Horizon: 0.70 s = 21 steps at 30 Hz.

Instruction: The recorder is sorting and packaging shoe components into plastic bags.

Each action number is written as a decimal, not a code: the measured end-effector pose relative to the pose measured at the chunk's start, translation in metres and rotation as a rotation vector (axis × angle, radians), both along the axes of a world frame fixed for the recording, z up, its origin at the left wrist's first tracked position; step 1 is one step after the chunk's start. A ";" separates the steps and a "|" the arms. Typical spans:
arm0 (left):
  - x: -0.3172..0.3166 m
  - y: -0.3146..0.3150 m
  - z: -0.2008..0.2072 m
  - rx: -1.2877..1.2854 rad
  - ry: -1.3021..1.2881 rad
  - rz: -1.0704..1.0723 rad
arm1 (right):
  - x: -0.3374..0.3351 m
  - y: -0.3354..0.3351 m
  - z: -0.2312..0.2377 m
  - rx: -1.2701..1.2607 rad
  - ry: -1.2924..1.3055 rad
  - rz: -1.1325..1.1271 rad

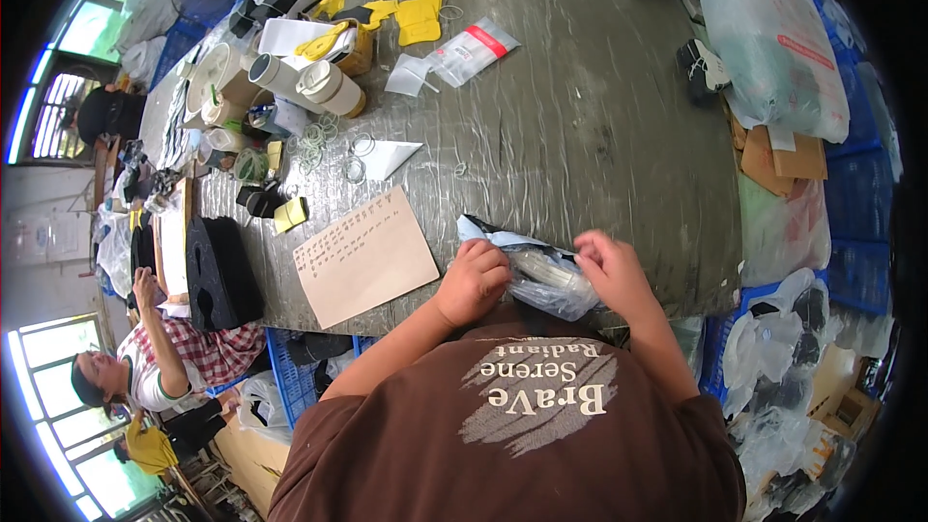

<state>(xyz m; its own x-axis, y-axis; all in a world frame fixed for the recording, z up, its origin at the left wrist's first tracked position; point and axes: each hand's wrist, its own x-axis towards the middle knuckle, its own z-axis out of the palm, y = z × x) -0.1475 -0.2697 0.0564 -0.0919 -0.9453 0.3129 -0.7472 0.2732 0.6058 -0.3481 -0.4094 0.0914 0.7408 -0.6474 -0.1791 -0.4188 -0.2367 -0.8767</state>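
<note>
Close to my body, at the table's near edge, a clear plastic bag (553, 302) with a pale bundle inside lies between my hands. A light-blue and black edge shows along its upper left side. My left hand (474, 282) is closed around that left side, with the fingers curled over it. On the right, my right hand (619, 276) is pinched at the bag's upper right edge. What its fingertips hold is partly hidden. To the left of my left hand lies a brown sheet of card (367, 256) with rows of handwriting.
Cups (329, 89), rubber bands (314, 143) and yellow pieces (419, 19) crowd the table's far left. A flat plastic packet (474, 51) lies farther back. Stuffed plastic bags (773, 48) and blue crates (859, 275) line the right. A person (145, 348) sits at the left.
</note>
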 end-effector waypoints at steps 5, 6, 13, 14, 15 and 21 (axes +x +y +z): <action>-0.003 0.004 0.000 -0.076 0.114 0.006 | 0.051 0.011 -0.014 -0.527 -0.081 0.143; -0.003 0.003 0.005 -0.062 0.166 0.028 | 0.056 0.012 -0.030 -0.340 -0.028 0.238; 0.019 0.038 -0.026 0.171 0.527 0.686 | 0.062 0.011 -0.057 -0.219 -0.068 -0.216; 0.024 0.041 -0.030 0.233 0.578 0.797 | 0.060 0.007 -0.056 -0.219 -0.077 -0.196; 0.032 0.044 -0.034 0.224 0.574 0.820 | 0.060 0.004 -0.051 -0.184 -0.081 -0.294; 0.085 0.073 -0.068 0.317 0.516 1.005 | 0.068 -0.015 -0.065 -0.301 0.016 -0.397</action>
